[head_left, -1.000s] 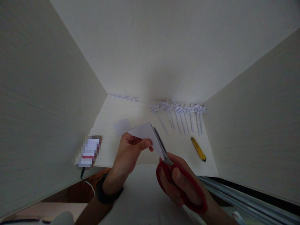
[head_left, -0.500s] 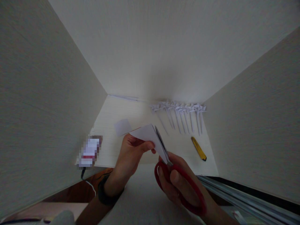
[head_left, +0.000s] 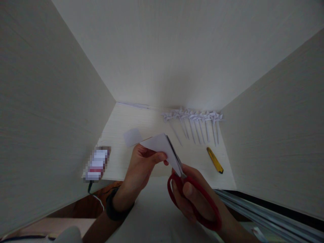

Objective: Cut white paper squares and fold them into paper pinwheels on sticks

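Observation:
My left hand point(head_left: 145, 163) pinches a folded white piece of paper point(head_left: 158, 144) between thumb and fingers, above the white table. A pair of scissors with red handles point(head_left: 202, 199) is in my right hand point(head_left: 188, 192), thumb and fingers through the loops. Its blades lie along the paper's right edge, pointing up and away from me, nearly closed. Whether they are cutting through the paper there, I cannot tell. Just beyond my left hand a white square of paper point(head_left: 132, 136) lies on the table.
Several white paper pinwheels on sticks point(head_left: 194, 116) lie in a row along the back wall. Thin white sticks point(head_left: 134, 105) are at the back left. A yellow utility knife point(head_left: 215, 160) lies at right, a phone with a cable point(head_left: 97, 163) at left. Walls enclose three sides of the table point(head_left: 113, 131).
The scissor blades have come closer together along the paper's edge, and the handles have closed slightly. My left hand and the paper hold almost the same position.

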`<action>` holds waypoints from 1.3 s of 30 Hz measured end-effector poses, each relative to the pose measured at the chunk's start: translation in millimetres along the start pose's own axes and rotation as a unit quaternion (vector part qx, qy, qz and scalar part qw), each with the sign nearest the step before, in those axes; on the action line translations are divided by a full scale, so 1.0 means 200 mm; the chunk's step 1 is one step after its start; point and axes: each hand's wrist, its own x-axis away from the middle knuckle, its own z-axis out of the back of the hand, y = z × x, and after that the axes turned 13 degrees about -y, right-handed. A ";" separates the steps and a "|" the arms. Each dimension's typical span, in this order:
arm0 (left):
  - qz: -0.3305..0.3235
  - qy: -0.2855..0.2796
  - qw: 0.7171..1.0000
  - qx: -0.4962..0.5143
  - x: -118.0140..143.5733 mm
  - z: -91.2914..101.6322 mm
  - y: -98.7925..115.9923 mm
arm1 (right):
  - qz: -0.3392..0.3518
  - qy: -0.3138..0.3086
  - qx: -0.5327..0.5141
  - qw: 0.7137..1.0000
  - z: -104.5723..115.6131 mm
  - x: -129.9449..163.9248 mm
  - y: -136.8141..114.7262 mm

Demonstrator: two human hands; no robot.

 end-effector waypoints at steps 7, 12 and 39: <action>-0.024 0.042 0.999 -0.020 0.00 0.00 0.00 | -0.006 0.005 -0.014 1.000 0.00 0.02 0.02; -0.187 0.132 0.966 -0.119 -0.04 0.07 0.01 | -0.029 0.013 -0.046 0.998 0.05 0.12 0.08; 0.034 -0.043 0.989 -0.140 0.03 0.04 0.02 | 0.029 0.187 0.228 0.955 0.09 -0.14 -0.24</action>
